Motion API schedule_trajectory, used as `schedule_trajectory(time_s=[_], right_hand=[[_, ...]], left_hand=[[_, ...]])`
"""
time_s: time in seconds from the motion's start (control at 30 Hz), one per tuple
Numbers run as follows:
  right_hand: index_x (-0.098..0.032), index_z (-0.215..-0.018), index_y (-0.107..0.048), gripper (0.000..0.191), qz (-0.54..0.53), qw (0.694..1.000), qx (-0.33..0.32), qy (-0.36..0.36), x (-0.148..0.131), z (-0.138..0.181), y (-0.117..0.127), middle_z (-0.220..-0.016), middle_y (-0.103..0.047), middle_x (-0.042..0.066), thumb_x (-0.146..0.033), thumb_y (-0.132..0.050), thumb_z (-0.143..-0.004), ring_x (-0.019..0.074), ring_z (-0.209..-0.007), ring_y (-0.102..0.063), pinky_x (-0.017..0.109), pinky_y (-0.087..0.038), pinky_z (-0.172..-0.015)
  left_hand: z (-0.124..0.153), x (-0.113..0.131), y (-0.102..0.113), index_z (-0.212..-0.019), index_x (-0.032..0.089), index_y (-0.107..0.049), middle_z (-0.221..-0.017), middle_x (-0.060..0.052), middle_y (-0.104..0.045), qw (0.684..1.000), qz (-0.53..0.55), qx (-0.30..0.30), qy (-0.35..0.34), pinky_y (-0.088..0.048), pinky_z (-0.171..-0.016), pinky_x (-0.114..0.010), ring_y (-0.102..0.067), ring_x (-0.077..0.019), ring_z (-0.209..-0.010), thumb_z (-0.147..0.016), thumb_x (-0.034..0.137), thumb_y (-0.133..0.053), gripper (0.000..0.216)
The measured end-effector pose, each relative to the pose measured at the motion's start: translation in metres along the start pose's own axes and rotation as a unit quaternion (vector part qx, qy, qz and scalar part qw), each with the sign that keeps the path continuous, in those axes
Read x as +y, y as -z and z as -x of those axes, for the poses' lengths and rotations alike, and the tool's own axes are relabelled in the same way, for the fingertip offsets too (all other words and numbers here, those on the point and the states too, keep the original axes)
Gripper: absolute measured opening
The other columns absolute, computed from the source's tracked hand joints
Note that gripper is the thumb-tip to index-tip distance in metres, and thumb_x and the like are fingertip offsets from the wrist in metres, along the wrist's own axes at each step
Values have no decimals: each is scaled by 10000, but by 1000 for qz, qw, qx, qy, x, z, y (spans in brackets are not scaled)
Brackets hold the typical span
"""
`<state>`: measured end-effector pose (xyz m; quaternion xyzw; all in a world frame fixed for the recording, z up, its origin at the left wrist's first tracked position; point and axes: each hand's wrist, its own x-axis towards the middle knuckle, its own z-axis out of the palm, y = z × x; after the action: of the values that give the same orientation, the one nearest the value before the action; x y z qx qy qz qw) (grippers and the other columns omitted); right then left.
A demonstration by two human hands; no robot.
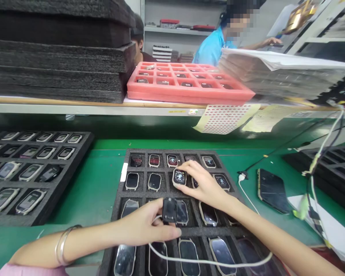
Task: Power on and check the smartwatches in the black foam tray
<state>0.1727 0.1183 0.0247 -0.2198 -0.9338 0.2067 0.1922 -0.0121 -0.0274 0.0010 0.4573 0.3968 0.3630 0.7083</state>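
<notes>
Between the thumb and fingers of my right hand (204, 184) is a smartwatch (179, 176) with a lit screen, at a second-row slot of the black foam tray (140, 194). My left hand (146, 228) grips a small black block-shaped charger (169, 210) with a white cable (212, 263) running from it. The charger is above the tray's third row and apart from the held watch. Several other watch cases lie in the slots, such as a dark-screened watch (154, 181). My hands and forearms hide some slots.
Another watch tray (71, 180) lies at left; a phone (273, 190) and hanging cables (313, 180) are at right. On the shelf above stand black foam stacks (57, 57), a pink foam tray (189, 96) and plastic trays (276, 76). Two people are behind it.
</notes>
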Motion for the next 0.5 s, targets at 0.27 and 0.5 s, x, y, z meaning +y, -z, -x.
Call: schedule_trajectory(time_s=[0.27, 0.5], right_hand=[[-135, -1148, -607, 304, 148, 981, -102, 71, -30, -29, -11, -1061, -637, 131, -339, -571, -925, 287, -1006, -536, 445, -429, -883], [-96, -835, -666, 241, 223, 957, -173, 66, -57, -59, -34, -814, -665, 140, -316, -753, -785, 296, -827, -606, 420, -449, -793]], left_hand=[[9, -15, 7, -1059, 155, -536, -881, -41, -637, 999, 28, 18, 30, -290, -316, -136, -397, -16, -400, -839, 321, -649, 298], [4, -18, -2, -1106, 149, -535, -883, -39, -626, 997, 48, 52, -21, -209, -283, -130, -338, 15, -362, -800, 399, -690, 424]])
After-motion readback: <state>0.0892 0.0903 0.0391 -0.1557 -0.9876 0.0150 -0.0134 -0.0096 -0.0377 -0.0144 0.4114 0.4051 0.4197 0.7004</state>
